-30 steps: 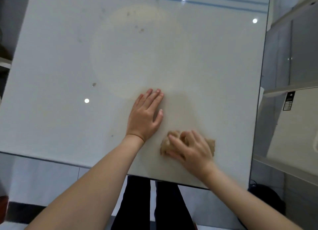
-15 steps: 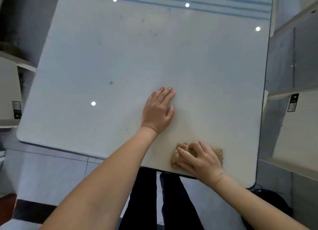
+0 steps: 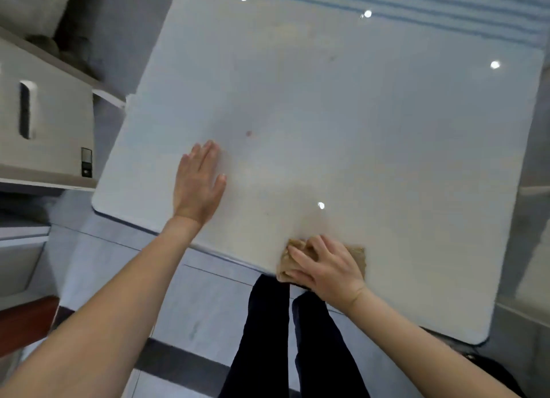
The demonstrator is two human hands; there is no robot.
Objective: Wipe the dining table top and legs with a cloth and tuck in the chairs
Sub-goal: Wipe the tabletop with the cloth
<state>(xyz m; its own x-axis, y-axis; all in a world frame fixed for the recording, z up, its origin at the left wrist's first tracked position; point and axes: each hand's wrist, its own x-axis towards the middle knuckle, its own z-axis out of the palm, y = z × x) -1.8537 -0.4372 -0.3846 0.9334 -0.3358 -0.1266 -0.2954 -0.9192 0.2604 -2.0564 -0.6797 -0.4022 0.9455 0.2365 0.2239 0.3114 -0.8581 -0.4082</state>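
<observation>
Your right hand (image 3: 324,268) lay on the cloth (image 3: 357,256), fingers curved over its bunched end. It pressed the cloth down at the near edge of the bench (image 3: 372,124), with a little of the wad hanging past that edge. Your left hand (image 3: 198,186) rested flat toward the near left corner, fingers straight and holding nothing. The cloth looked soft, light and limp, so it would likely crumple under a loose grip. Taking it by the bunched middle, palm bearing down, should keep it working. The glossy top looked slick. A small dark spot (image 3: 248,133) sat just beyond your left fingertips.
</observation>
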